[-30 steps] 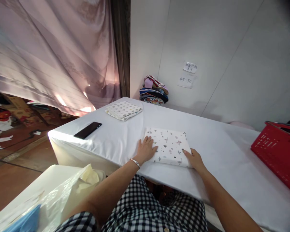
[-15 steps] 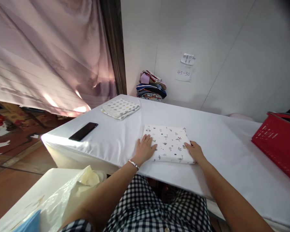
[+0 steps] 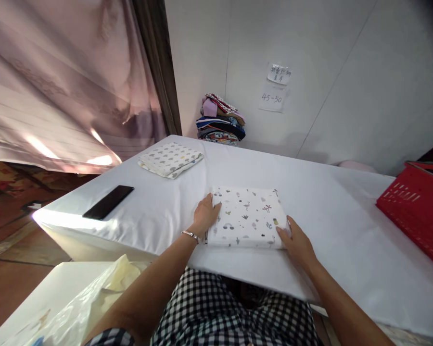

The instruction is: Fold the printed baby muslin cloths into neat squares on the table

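A white cloth (image 3: 246,218) printed with small plants, rainbows and birds lies folded into a neat rectangle on the table (image 3: 332,230). My left hand (image 3: 204,216), with a silver bracelet at the wrist, holds its left edge, thumb on top and fingers along the side. At the opposite edge, my right hand (image 3: 299,241) grips the lower right part, its thumb resting on the print. The undersides of both hands are hidden. Farther back on the left lies another folded cloth (image 3: 170,159) with a grey pattern.
A black phone (image 3: 108,202) lies near the table's left edge. Several folded fabrics form a stack (image 3: 221,120) by the wall. To the right stands a red basket (image 3: 414,211). A plastic bag (image 3: 97,298) sits on a white surface at lower left.
My left hand has slid from the cloth's top to its left edge. The right hand has shifted slightly down along the right edge. The view has turned a little.
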A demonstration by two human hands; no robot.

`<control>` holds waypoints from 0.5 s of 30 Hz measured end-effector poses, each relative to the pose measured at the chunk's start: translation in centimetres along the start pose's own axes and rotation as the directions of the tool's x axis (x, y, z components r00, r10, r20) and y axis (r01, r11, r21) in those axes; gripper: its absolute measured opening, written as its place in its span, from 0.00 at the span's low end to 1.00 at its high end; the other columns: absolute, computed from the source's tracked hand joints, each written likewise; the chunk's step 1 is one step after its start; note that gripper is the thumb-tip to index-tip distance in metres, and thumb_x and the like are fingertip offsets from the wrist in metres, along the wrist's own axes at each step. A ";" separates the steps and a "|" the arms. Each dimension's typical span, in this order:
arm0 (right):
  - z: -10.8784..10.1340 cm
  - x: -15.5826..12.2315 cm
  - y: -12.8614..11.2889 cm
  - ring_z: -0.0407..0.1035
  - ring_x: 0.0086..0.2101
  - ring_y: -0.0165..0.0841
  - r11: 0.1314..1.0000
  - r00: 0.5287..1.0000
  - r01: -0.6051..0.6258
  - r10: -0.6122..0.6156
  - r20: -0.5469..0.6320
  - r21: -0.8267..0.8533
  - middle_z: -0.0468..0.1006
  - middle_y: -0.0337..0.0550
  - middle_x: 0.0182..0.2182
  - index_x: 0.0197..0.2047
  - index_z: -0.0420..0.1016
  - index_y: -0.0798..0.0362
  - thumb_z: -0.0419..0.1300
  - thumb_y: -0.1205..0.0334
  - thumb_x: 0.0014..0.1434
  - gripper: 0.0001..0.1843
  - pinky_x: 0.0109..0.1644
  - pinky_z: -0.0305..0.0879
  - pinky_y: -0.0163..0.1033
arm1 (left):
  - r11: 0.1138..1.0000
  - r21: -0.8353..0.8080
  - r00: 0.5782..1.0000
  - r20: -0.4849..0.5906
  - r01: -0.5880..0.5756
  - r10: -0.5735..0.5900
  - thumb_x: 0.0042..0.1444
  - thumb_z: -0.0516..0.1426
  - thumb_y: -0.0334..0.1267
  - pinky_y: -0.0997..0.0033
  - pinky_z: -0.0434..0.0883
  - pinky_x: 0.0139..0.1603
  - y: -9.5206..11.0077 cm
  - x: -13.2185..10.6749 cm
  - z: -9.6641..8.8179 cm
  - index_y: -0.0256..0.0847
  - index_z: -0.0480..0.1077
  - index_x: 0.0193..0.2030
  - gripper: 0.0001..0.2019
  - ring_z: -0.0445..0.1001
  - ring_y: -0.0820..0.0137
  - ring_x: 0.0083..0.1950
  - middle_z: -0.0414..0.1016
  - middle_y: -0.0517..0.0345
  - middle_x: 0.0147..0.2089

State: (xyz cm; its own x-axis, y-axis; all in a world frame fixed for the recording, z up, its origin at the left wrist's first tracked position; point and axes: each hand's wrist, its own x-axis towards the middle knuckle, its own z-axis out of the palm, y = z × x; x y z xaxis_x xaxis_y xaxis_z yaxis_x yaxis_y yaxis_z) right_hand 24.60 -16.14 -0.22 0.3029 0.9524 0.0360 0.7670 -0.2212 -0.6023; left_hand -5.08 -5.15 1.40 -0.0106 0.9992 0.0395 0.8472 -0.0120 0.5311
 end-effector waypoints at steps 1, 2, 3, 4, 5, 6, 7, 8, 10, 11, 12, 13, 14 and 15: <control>0.0 0.0 0.1 0.66 0.48 0.43 1.000 0.999 -0.032 0.032 0.015 -0.002 0.68 0.49 0.54 0.63 0.54 0.49 0.52 0.44 0.54 0.37 0.49 0.60 0.44 | 1.000 -0.009 1.000 0.003 0.015 -0.015 0.58 0.48 0.47 0.61 0.64 0.51 0.0 0.2 0.0 0.38 0.56 0.59 0.25 0.66 0.58 0.55 0.66 0.46 0.56; -0.1 0.2 0.2 0.67 0.46 0.43 0.998 0.997 -0.060 0.060 0.040 0.008 0.70 0.49 0.52 0.64 0.54 0.49 0.54 0.44 0.53 0.38 0.47 0.61 0.44 | 0.999 -0.020 1.000 0.003 0.028 -0.027 0.58 0.48 0.46 0.62 0.64 0.51 0.1 0.3 0.1 0.38 0.56 0.60 0.25 0.66 0.58 0.55 0.66 0.45 0.56; -0.3 0.6 0.4 0.69 0.43 0.42 0.997 0.995 -0.078 0.076 0.068 0.029 0.71 0.48 0.49 0.63 0.54 0.49 0.55 0.45 0.52 0.38 0.46 0.62 0.43 | 0.999 -0.032 0.999 -0.001 0.034 -0.034 0.58 0.48 0.46 0.62 0.64 0.51 0.2 0.1 0.2 0.37 0.55 0.60 0.25 0.66 0.58 0.55 0.66 0.45 0.56; -0.6 1.3 0.6 0.69 0.40 0.40 0.995 0.993 -0.083 0.079 0.086 0.052 0.73 0.46 0.46 0.63 0.55 0.48 0.56 0.46 0.51 0.38 0.44 0.63 0.42 | 0.998 -0.047 0.999 -0.006 0.035 -0.035 0.58 0.48 0.45 0.62 0.64 0.51 0.3 -0.2 0.3 0.37 0.55 0.60 0.25 0.66 0.59 0.55 0.65 0.44 0.57; -1.1 2.1 1.0 0.70 0.38 0.39 0.995 0.994 -0.075 0.069 0.085 0.071 0.74 0.45 0.43 0.62 0.56 0.47 0.57 0.46 0.50 0.37 0.42 0.63 0.42 | 0.997 -0.066 1.000 -0.011 0.027 -0.028 0.58 0.48 0.44 0.63 0.63 0.52 0.4 -0.7 0.5 0.36 0.54 0.60 0.25 0.66 0.59 0.56 0.64 0.43 0.57; -1.7 3.2 1.5 0.70 0.36 0.38 0.995 0.997 -0.053 0.049 0.057 0.082 0.74 0.43 0.41 0.62 0.56 0.47 0.57 0.48 0.51 0.36 0.41 0.63 0.41 | 0.996 -0.091 1.000 -0.009 0.010 -0.010 0.58 0.49 0.44 0.63 0.63 0.53 0.6 -1.4 0.6 0.36 0.54 0.60 0.25 0.65 0.60 0.57 0.64 0.43 0.58; -2.4 4.3 2.0 0.69 0.35 0.37 0.997 1.000 -0.025 0.024 0.006 0.077 0.74 0.43 0.39 0.62 0.57 0.48 0.56 0.49 0.51 0.35 0.41 0.63 0.41 | 0.993 -0.120 1.000 0.006 -0.012 0.013 0.57 0.50 0.44 0.65 0.63 0.53 0.7 -2.1 0.7 0.37 0.54 0.60 0.25 0.65 0.61 0.56 0.64 0.44 0.57; -3.1 5.4 2.6 0.69 0.35 0.37 0.998 0.998 -0.002 0.006 -0.060 0.057 0.74 0.44 0.38 0.62 0.57 0.50 0.54 0.51 0.53 0.34 0.41 0.63 0.41 | 0.988 -0.152 0.999 0.039 -0.027 0.034 0.56 0.52 0.43 0.66 0.64 0.52 0.8 -2.8 0.8 0.38 0.54 0.60 0.26 0.67 0.62 0.55 0.66 0.46 0.56; -4.3 7.3 3.6 0.68 0.36 0.39 1.000 0.984 0.007 -0.008 -0.179 -0.009 0.73 0.49 0.39 0.62 0.56 0.56 0.51 0.55 0.55 0.32 0.42 0.63 0.43 | 0.979 -0.204 0.991 0.124 -0.024 0.050 0.54 0.54 0.44 0.68 0.67 0.47 0.8 -3.9 0.7 0.41 0.54 0.59 0.26 0.70 0.64 0.51 0.69 0.50 0.53; -4.6 7.8 3.8 0.68 0.38 0.41 0.999 0.976 0.020 -0.029 -0.215 -0.043 0.73 0.53 0.42 0.62 0.56 0.58 0.50 0.56 0.55 0.32 0.43 0.63 0.45 | 0.977 -0.213 0.989 0.143 -0.006 0.038 0.54 0.54 0.44 0.69 0.68 0.44 0.8 -4.1 0.5 0.43 0.55 0.59 0.26 0.71 0.65 0.48 0.70 0.52 0.51; -4.8 8.0 3.8 0.67 0.42 0.43 0.996 0.970 0.054 -0.071 -0.233 -0.076 0.71 0.56 0.46 0.61 0.56 0.60 0.50 0.55 0.56 0.32 0.44 0.63 0.46 | 0.978 -0.209 0.991 0.130 0.009 0.019 0.54 0.54 0.45 0.69 0.68 0.43 0.8 -4.1 0.3 0.43 0.55 0.59 0.26 0.72 0.65 0.47 0.70 0.52 0.51; -4.7 7.9 3.4 0.65 0.46 0.45 0.988 0.962 0.112 -0.134 -0.236 -0.104 0.69 0.57 0.49 0.61 0.57 0.60 0.50 0.55 0.56 0.31 0.46 0.62 0.47 | 0.981 -0.196 0.996 0.086 0.012 0.005 0.55 0.53 0.45 0.68 0.68 0.44 0.9 -3.9 0.0 0.43 0.55 0.59 0.25 0.71 0.65 0.48 0.70 0.52 0.52; -4.4 7.4 2.8 0.63 0.49 0.46 0.973 0.949 0.193 -0.217 -0.229 -0.124 0.67 0.57 0.52 0.60 0.59 0.59 0.50 0.53 0.57 0.30 0.49 0.61 0.48 | 0.984 -0.177 1.000 0.019 -0.008 0.011 0.56 0.52 0.45 0.67 0.67 0.47 1.0 -3.4 -0.2 0.42 0.55 0.59 0.25 0.70 0.64 0.51 0.68 0.51 0.54; -3.9 6.8 1.9 0.60 0.53 0.46 0.949 0.927 0.284 -0.308 -0.213 -0.136 0.65 0.56 0.54 0.59 0.61 0.58 0.49 0.53 0.58 0.29 0.53 0.59 0.49 | 0.987 -0.152 0.998 -0.051 -0.049 0.042 0.56 0.51 0.45 0.66 0.66 0.51 1.2 -2.9 -0.4 0.41 0.55 0.59 0.25 0.67 0.64 0.54 0.66 0.49 0.56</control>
State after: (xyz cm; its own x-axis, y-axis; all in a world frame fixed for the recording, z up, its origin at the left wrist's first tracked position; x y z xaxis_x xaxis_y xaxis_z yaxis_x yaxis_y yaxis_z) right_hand 30.33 -10.88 2.04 0.1652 0.9066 0.3883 0.8907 0.0319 -0.4534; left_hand -4.21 -8.09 2.24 -0.0018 0.9945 0.1047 0.7559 -0.0672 0.6512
